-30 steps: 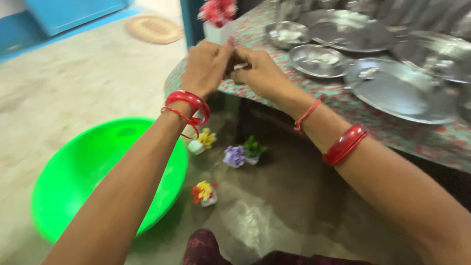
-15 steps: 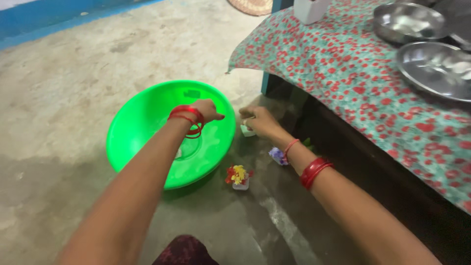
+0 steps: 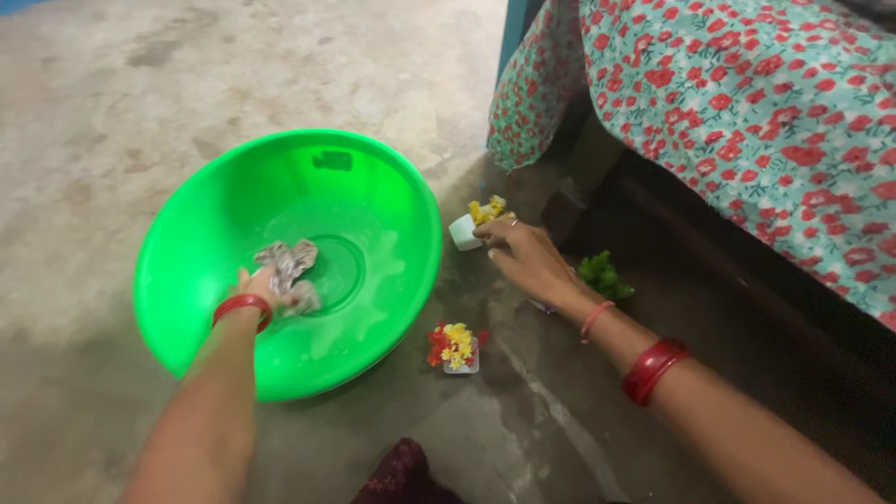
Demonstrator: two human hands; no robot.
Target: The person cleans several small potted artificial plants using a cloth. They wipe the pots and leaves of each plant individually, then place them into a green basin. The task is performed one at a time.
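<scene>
Left hand, forearm reaching in from six o'clock, sunk in the round bright green plastic basin, fingers closed on a crumpled grey wet cloth lying near the basin's centre. Right hand, palm down, stretched toward ten o'clock, fingertips pinching the small white pot of yellow flowers at the basin's three o'clock, tipped with blooms toward one o'clock. Left fingers mostly hidden by cloth. Purple item under right wrist nearly covered. Cloth's long axis unclear.
</scene>
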